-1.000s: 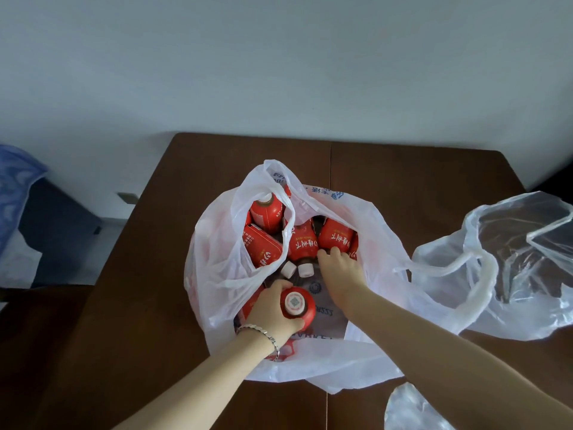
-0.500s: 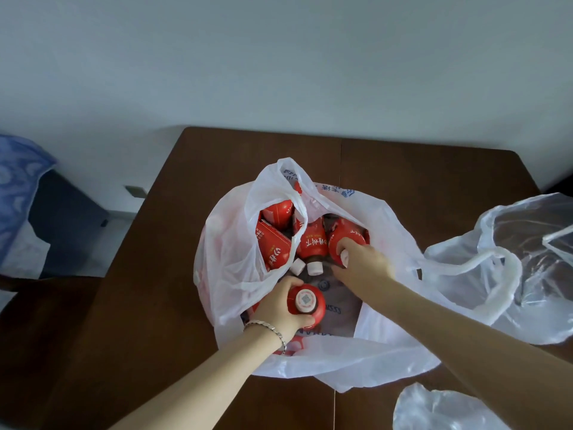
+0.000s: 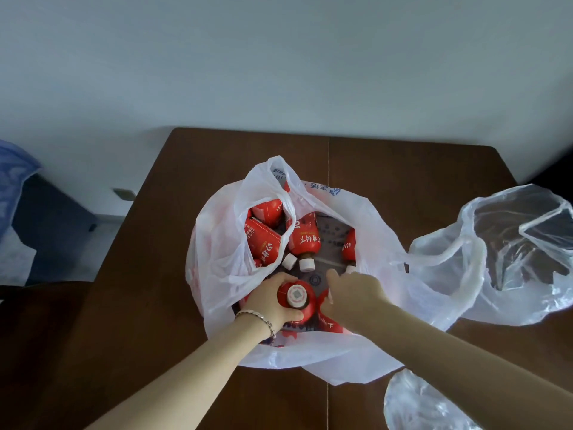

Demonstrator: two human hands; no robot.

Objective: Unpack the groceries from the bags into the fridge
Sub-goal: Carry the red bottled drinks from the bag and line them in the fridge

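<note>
One broad dark-brown table against a pale wall, seam down the middle; at its centre a white carrier bag, blue print near the rim, mouth pulled wide, one handle standing up at the far side. Just right of that and up against its side, a clear plastic bag, crumpled, mouth gaping upward; at the near right edge a further bit of clear plastic, partly cut off by the frame. Off the table to the left, something blue, too blurred to name. Both forearms reaching in from the near side to the white bag's mouth. Left hand wrapped round the shoulder of an upright bottle, red with a white cap facing the camera, fingers and thumb curled close about it, at the near left of the opening. Right hand just beside it, back toward the camera, thumb stuck out toward the far side, fingers bent down over a second bottle, red showing beneath the palm; fingertips hidden, so firmness of that hold impossible to judge. Farther inside the bag, several loose bottles with the same red labels, lying on their sides, white caps pointing toward the hands, some half behind the bag's left fold, one at its right wall. Smallest of all, a thin metal bracelet on the left wrist
</note>
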